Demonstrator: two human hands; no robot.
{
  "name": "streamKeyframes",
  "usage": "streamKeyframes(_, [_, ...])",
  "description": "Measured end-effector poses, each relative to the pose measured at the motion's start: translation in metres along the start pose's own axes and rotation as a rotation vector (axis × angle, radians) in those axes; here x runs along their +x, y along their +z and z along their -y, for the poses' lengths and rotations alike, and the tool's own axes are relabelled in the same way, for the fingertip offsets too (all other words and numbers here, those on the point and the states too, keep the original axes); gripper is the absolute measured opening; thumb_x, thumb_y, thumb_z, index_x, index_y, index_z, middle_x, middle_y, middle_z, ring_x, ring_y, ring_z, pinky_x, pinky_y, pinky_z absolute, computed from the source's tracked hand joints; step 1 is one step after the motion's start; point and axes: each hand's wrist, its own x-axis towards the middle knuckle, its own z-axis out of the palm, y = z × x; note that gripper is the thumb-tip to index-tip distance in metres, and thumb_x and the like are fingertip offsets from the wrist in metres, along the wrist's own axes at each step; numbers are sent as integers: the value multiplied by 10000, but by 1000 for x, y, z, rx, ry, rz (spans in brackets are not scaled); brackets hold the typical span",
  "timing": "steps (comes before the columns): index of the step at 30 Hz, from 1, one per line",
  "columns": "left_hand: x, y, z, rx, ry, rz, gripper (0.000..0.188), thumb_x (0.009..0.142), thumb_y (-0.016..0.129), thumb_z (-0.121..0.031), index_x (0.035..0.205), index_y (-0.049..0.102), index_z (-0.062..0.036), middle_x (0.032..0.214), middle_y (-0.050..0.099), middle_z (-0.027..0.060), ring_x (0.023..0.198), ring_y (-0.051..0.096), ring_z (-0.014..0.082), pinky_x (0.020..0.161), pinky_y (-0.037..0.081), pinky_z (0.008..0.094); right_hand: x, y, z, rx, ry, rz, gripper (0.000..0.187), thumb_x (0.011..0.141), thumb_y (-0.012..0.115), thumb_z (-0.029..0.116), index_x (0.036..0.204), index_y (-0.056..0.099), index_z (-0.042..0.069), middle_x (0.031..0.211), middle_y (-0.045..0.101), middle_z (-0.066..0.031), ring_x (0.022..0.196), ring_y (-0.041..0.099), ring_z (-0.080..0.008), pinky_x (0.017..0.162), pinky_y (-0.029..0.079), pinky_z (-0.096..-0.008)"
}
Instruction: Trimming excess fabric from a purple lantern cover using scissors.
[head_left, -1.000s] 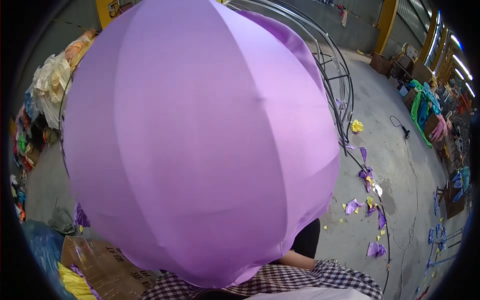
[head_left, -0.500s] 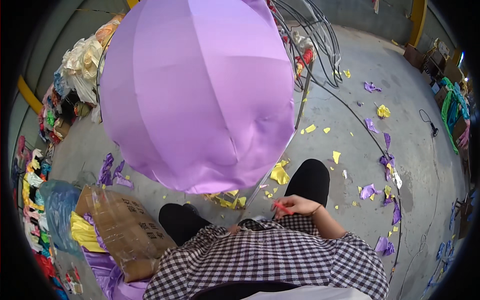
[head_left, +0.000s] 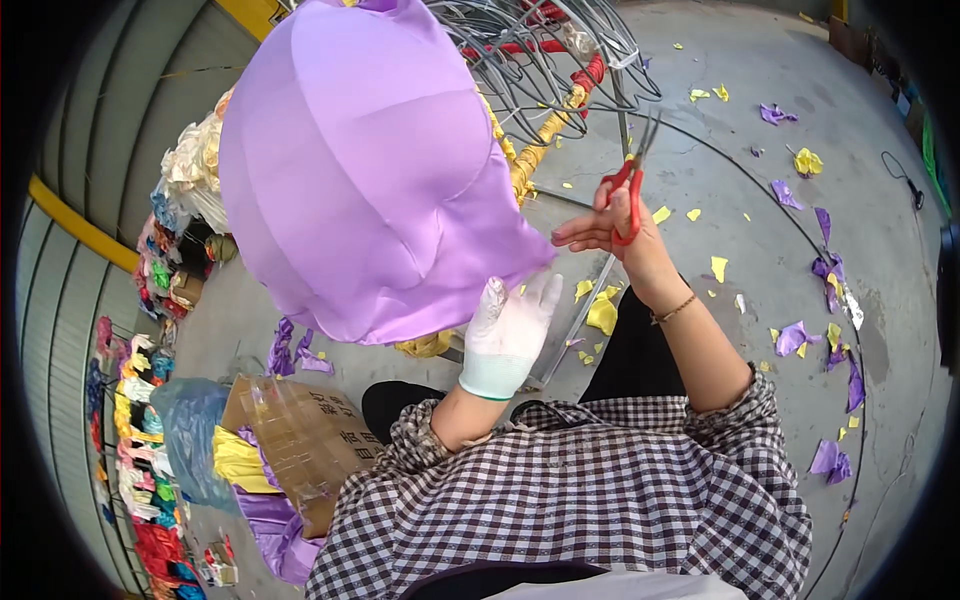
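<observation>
A large rounded form covered in pale purple satin fabric [head_left: 350,170] fills the upper middle, its loose lower edge drawn out to a corner on the right. My left hand [head_left: 508,330], in a white glove, is raised just under that edge with its fingers stretched out and apart; whether they touch the cloth is hard to tell. Beside the corner, my bare right hand [head_left: 625,240] has red-handled scissors [head_left: 630,195] hooked on it, blades pointing up and away. Its other fingers reach toward the fabric corner.
A wire frame [head_left: 560,60] with cloth-wrapped bars stands behind the form. Purple and yellow scraps [head_left: 797,338] litter the grey floor. At lower left, an open cardboard box [head_left: 300,430] lies beside yellow and purple cloth and a blue plastic bag [head_left: 190,440]. A cable [head_left: 740,160] curves down the right.
Both hands have come up from my lap to the fabric's lower edge, the right one bringing the scissors. The purple form now appears farther left, with its right corner stretched out.
</observation>
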Motion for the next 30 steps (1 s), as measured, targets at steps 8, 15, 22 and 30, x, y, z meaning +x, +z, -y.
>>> streamKeyframes(8, [16,-8,0,109,-188,506,526,870,720,-518,1129,627,-69,1154,586,105,1108,524,306,1101,331,537,34,66,15,385,-11,83,307,1005,667,249,1109,424,93,1063,711,-149,944,703,-195,833,557,-333])
streamKeyframes(15, [12,-51,-16,196,-146,288,788,855,792,-203,1505,369,-68,1437,479,106,1386,440,325,1177,363,485,50,72,23,480,-14,-36,450,849,788,-17,1099,433,97,990,684,-92,882,671,-162,795,538,-280])
streamKeyframes(22, [23,-42,-25,706,81,44,813,869,743,-366,1491,356,-13,1312,516,165,1220,545,341,1070,430,483,56,66,17,289,-384,-125,395,873,743,-44,1080,431,82,959,681,-128,805,659,-156,746,544,-279])
streamKeyframes(30, [58,5,-18,409,205,-60,711,913,702,-419,1424,445,4,1212,574,126,1155,559,294,982,457,470,66,28,24,197,-397,-120,256,982,661,83,1064,420,61,917,699,-183,729,683,-197,667,568,-304])
